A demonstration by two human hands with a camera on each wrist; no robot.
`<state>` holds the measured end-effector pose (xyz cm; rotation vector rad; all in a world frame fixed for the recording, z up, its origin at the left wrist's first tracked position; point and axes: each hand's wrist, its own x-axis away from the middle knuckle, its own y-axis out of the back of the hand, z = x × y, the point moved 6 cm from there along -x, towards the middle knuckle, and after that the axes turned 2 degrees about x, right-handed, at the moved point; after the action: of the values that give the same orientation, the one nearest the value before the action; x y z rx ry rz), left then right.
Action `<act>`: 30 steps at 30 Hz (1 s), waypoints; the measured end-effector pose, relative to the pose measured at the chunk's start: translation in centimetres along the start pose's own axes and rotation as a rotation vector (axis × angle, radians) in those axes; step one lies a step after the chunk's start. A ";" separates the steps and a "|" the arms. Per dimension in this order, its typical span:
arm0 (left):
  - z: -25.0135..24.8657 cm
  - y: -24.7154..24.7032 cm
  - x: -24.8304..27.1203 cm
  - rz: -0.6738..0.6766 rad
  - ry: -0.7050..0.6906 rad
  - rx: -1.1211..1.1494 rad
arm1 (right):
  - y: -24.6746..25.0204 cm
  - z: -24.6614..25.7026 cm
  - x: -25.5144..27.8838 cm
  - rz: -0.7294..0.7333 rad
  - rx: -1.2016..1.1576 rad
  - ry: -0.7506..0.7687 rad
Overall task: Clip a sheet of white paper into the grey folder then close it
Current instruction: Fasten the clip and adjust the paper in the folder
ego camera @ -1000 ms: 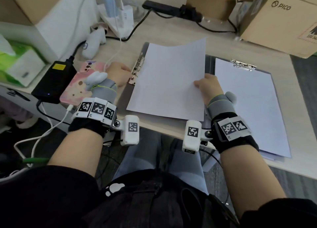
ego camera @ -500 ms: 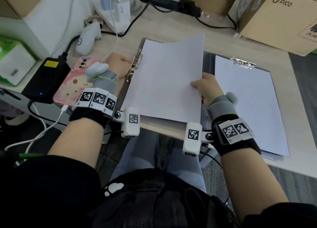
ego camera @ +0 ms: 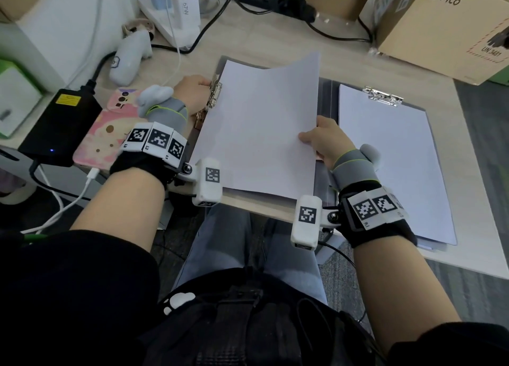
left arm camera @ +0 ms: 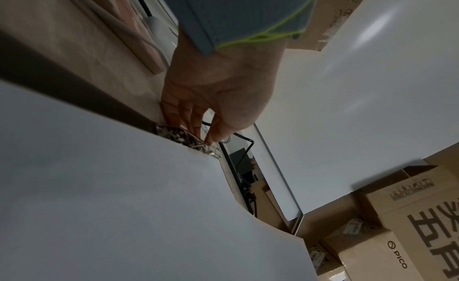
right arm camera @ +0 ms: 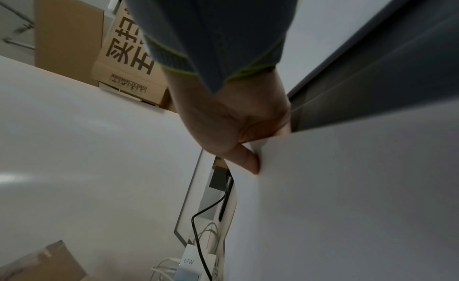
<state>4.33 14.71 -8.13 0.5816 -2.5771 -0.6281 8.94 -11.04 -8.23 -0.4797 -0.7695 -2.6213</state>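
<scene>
Fingers of the right hand point(ego camera: 326, 142) pinch the right edge of the paper point(ego camera: 259, 126), thumb on top, holding it over the left half of the open folder point(ego camera: 326, 95). Left hand point(ego camera: 192, 90) curls its fingertips point(left arm camera: 211, 137) onto the metal clip point(ego camera: 214, 93) at the paper's left edge. Beside the folder on the desk point(ego camera: 275, 43) lie a clipboard point(ego camera: 391, 156), a phone point(ego camera: 102, 134) and a box point(ego camera: 446, 24).

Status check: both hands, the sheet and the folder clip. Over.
Left hand pinches folder clip. Right hand pinches white sheet at its right edge, sheet's left edge at the clip. Grey folder open; nothing blocking.
</scene>
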 end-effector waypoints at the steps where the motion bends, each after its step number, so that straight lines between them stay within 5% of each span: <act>1: -0.1 -0.1 -0.1 0.008 -0.007 0.002 | 0.0 0.0 0.0 0.002 0.011 0.001; 6: -0.7 0.0 0.3 0.028 0.006 0.160 | -0.1 -0.2 -0.1 0.007 0.056 0.010; 13: 1.2 1.6 2.1 -0.188 0.150 0.505 | -0.2 0.0 -0.1 0.011 0.050 0.020; 30: 2.4 0.8 4.8 -0.017 0.373 0.296 | -0.5 -0.4 0.4 0.020 0.065 0.060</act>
<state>-1.05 13.78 -8.22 0.7381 -2.3216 -0.1219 8.25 -10.92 -8.58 -0.3867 -0.8237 -2.5711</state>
